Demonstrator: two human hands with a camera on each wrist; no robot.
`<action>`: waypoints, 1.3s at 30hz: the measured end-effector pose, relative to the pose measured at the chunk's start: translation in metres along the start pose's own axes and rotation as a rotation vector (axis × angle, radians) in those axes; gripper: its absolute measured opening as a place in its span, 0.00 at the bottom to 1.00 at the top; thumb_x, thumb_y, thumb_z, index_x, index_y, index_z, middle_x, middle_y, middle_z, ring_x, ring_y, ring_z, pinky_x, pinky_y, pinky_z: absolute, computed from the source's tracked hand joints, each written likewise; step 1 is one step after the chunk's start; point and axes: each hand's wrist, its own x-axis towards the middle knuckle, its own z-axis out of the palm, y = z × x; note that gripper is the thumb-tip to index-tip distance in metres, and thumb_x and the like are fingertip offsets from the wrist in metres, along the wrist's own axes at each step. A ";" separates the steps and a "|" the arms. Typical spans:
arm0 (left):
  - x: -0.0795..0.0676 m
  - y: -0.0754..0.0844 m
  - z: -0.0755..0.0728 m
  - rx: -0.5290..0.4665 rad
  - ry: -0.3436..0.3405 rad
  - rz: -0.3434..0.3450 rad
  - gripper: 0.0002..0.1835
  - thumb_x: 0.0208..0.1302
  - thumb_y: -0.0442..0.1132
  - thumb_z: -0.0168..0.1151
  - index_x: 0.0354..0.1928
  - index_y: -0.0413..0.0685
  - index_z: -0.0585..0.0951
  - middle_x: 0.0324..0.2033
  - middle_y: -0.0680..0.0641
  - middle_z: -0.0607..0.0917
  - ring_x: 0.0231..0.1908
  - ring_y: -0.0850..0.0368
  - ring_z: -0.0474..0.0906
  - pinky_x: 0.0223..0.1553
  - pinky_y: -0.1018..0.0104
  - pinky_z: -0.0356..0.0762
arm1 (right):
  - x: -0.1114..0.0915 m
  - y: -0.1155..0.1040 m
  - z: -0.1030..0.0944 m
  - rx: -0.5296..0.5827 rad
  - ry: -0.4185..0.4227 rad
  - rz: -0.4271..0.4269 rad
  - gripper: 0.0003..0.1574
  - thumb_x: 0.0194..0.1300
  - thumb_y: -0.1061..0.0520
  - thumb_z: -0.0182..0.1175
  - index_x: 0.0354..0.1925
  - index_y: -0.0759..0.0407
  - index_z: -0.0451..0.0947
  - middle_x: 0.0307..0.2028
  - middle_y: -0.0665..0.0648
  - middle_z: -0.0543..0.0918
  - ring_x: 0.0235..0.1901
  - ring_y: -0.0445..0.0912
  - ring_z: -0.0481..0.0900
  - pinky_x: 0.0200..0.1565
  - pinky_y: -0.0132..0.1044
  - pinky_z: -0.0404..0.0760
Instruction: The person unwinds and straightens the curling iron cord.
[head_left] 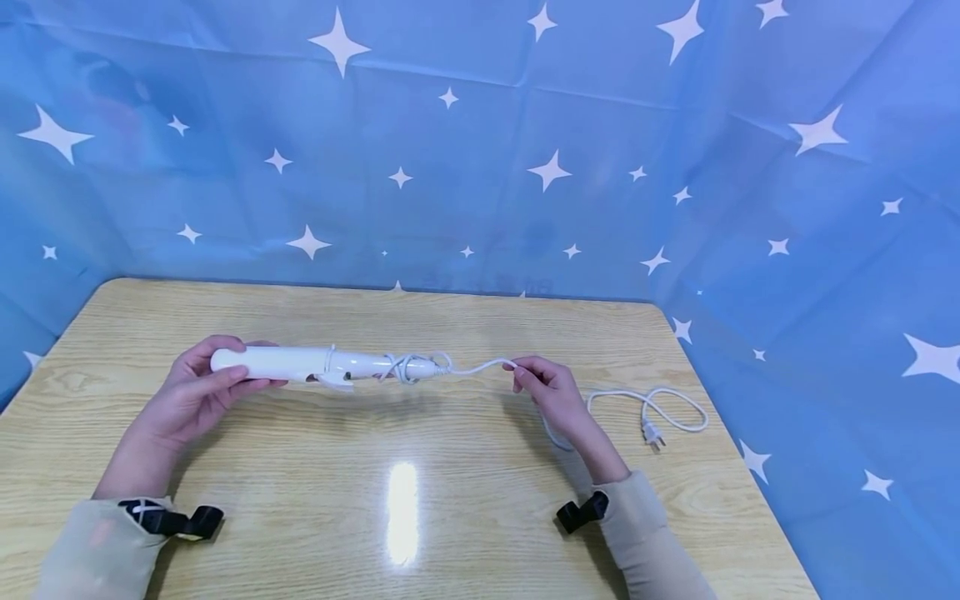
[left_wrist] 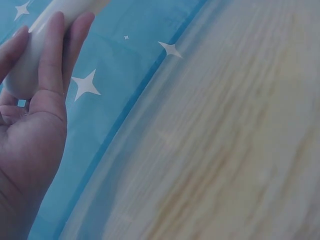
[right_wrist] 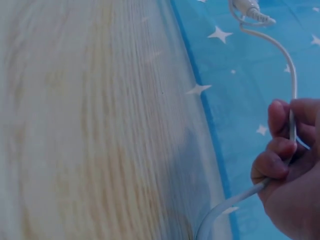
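Note:
A white curling iron [head_left: 277, 363] is held level over the table, its thick rounded end to the left. My left hand [head_left: 187, 396] grips that thick end between thumb and fingers; the left wrist view shows the curled fingers [left_wrist: 50, 65] around it. Loops of the white power cord [head_left: 480, 367] wind around the narrower handle end. With thumb and fingertips my right hand [head_left: 557, 398] pinches the cord a short way from the handle. In the right wrist view the cord [right_wrist: 272, 44] runs from the handle tip through the curled fingers.
The loose cord lies in a curve on the wooden table [head_left: 315, 500] right of my right hand, ending in a two-pronged plug [head_left: 652, 433]. A blue curtain with white stars [head_left: 480, 125] hangs behind the table and along its right side.

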 end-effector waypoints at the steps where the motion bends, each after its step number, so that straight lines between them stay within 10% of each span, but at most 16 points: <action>1: 0.000 0.000 0.000 -0.009 0.001 0.000 0.27 0.71 0.11 0.32 0.57 0.29 0.78 0.61 0.29 0.77 0.59 0.32 0.77 0.59 0.48 0.80 | 0.000 0.000 0.000 0.000 0.002 0.000 0.16 0.80 0.61 0.53 0.54 0.71 0.82 0.32 0.62 0.81 0.18 0.40 0.60 0.19 0.27 0.60; 15: 0.000 0.001 0.000 0.013 0.023 -0.023 0.27 0.71 0.11 0.33 0.56 0.32 0.80 0.60 0.32 0.79 0.57 0.33 0.80 0.59 0.50 0.80 | -0.001 -0.001 -0.006 0.003 -0.052 -0.018 0.21 0.83 0.60 0.47 0.54 0.76 0.79 0.30 0.60 0.80 0.18 0.40 0.63 0.19 0.28 0.64; 25: 0.004 -0.003 0.002 0.051 0.000 -0.044 0.27 0.71 0.11 0.34 0.56 0.33 0.80 0.61 0.34 0.78 0.59 0.36 0.78 0.59 0.50 0.80 | 0.004 -0.013 -0.003 0.084 -0.123 -0.107 0.23 0.84 0.57 0.45 0.65 0.72 0.71 0.45 0.74 0.81 0.34 0.63 0.81 0.30 0.39 0.85; 39: 0.008 -0.011 0.004 0.049 -0.032 -0.064 0.27 0.70 0.11 0.33 0.55 0.34 0.80 0.61 0.32 0.78 0.59 0.36 0.79 0.59 0.50 0.81 | 0.006 -0.022 0.025 -0.212 0.043 -0.369 0.12 0.75 0.65 0.57 0.52 0.62 0.83 0.49 0.58 0.84 0.48 0.49 0.77 0.48 0.40 0.80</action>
